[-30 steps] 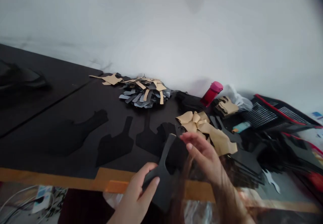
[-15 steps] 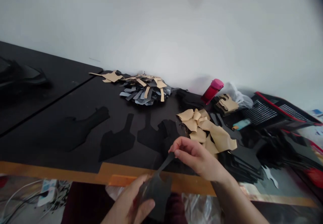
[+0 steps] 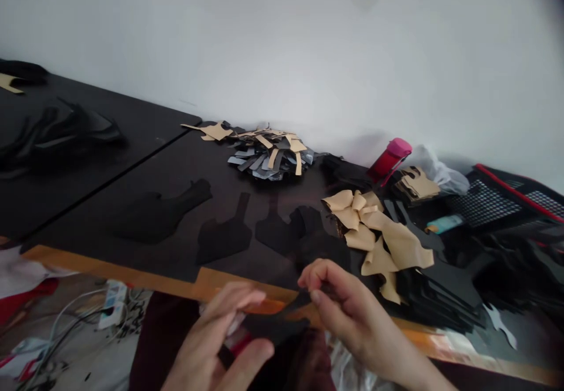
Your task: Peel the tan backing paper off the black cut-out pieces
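Observation:
My right hand point(image 3: 339, 308) pinches the narrow end of a dark cut piece point(image 3: 282, 327) over the table's front edge. Beside the piece's wide part is my left hand point(image 3: 224, 335), its thumb and fingers apart. Flat on the black table point(image 3: 145, 170) lie similar black pieces, one with an upright narrow arm point(image 3: 224, 235). Tan curled scraps point(image 3: 374, 226) are heaped just beyond my right hand. Farther back sits a pile of grey and tan strips point(image 3: 271, 153).
A red bottle with a pink cap point(image 3: 390, 160) leans near the wall. To the right are stacked tan pieces point(image 3: 418, 184), a black mesh basket point(image 3: 493, 200) and black stacks point(image 3: 445, 300). Tape point(image 3: 118, 273) runs along the front edge. A power strip point(image 3: 113, 304) lies below.
My left hand has opened away from the dark piece, with fingers lifted. My right hand still pinches its end, a little lower. The view has shifted left, so the table things appear farther right.

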The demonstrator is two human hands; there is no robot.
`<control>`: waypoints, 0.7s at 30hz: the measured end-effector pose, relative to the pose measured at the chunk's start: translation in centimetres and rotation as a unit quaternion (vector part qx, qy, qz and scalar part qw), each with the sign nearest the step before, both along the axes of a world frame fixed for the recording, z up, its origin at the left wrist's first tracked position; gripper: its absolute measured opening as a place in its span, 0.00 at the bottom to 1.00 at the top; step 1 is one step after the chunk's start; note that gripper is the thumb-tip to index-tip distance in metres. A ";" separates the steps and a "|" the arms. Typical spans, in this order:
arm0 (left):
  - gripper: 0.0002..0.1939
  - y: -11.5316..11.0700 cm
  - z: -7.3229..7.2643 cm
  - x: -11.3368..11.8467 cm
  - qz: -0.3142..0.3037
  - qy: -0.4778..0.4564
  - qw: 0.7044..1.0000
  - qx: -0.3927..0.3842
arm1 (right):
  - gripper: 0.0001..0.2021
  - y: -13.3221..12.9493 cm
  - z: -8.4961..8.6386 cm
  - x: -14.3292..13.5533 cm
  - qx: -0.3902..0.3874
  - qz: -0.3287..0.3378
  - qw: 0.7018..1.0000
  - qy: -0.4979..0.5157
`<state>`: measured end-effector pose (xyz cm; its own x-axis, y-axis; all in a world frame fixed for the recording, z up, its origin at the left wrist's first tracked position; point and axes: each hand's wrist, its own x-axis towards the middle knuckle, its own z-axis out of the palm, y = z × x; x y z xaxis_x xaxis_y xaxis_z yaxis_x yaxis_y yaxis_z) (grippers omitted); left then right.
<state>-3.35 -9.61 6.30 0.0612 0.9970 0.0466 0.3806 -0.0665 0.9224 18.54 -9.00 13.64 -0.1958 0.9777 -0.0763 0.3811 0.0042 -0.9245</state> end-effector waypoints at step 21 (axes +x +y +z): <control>0.07 2.3 2.2 3.5 -0.215 0.071 0.950 0.214 | 0.09 1.0 1.5 -0.2 0.089 0.146 0.970 -0.172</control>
